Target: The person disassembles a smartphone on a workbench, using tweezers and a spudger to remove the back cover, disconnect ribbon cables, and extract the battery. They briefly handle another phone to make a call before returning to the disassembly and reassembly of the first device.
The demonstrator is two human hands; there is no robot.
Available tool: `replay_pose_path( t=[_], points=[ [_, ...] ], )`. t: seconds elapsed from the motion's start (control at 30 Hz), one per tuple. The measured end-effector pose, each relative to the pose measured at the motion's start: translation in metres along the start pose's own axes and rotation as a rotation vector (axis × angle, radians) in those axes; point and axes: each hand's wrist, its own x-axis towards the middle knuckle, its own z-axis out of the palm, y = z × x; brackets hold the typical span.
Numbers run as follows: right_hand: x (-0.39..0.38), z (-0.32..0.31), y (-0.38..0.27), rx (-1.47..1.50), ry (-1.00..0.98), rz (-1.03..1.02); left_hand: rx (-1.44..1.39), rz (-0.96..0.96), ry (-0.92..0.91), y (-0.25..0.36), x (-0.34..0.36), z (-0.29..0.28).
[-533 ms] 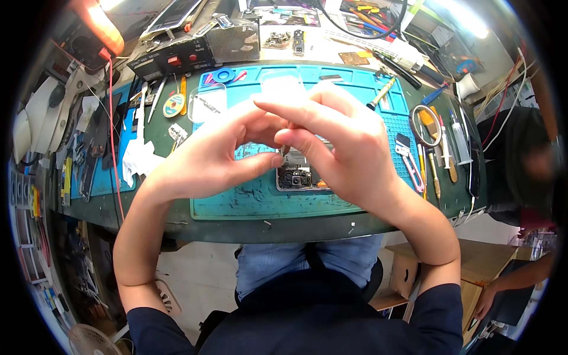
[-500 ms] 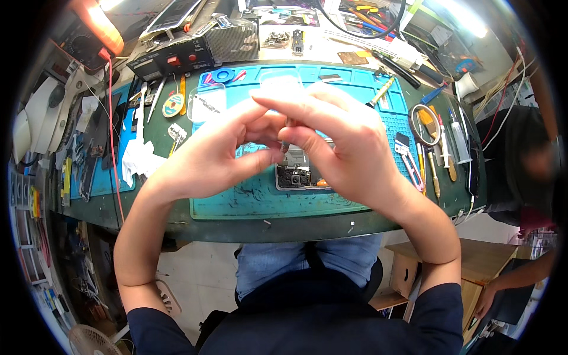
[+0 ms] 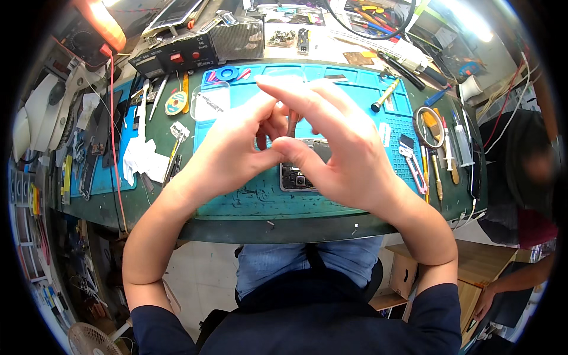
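My left hand (image 3: 231, 151) and my right hand (image 3: 340, 151) meet over the blue silicone mat (image 3: 236, 204), fingers closed around a slim reddish-brown tool (image 3: 292, 121), held roughly upright; their thumbs come together at its lower part, and some fingertips are hidden. Just below lies an opened phone (image 3: 299, 180), its camera module and inner parts showing, partly covered by my right hand. A clear plastic tray (image 3: 210, 100) sits at the mat's back left, and a yellow-handled tool (image 3: 387, 92) rests at the back right.
A black boxy device (image 3: 177, 56) stands behind on the left. Syringes (image 3: 461, 142), pink scissors (image 3: 414, 168) and a tape ring (image 3: 423, 127) lie at the right. White tissue (image 3: 142, 160) lies left. A co-worker (image 3: 515, 160) is at the far right, with a hand (image 3: 485, 302) by a wooden cabinet.
My left hand has moved right and slightly up, closer to my right hand. My right index finger is raised higher, and more of the tool shows between my fingers.
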Motion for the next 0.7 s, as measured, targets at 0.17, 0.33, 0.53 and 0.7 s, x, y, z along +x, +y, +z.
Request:
replay_pose_path(
  t=[0.17,0.33,0.53,0.7],
  points=[
    [-0.004,0.003,0.005,0.191,-0.008,0.065,0.004,0.152,-0.002,0.007,0.003,0.001],
    [-0.001,0.004,0.006,0.048,0.036,-0.050,0.090,-0.003,-0.091,0.007,0.003,-0.008],
    [0.001,0.003,-0.001,0.048,0.038,-0.028,-0.105,0.099,-0.049,0.000,0.003,-0.004],
    [-0.002,0.000,0.002,-0.007,0.015,-0.015,0.052,-0.014,-0.155,0.006,0.003,-0.016]
  ],
)
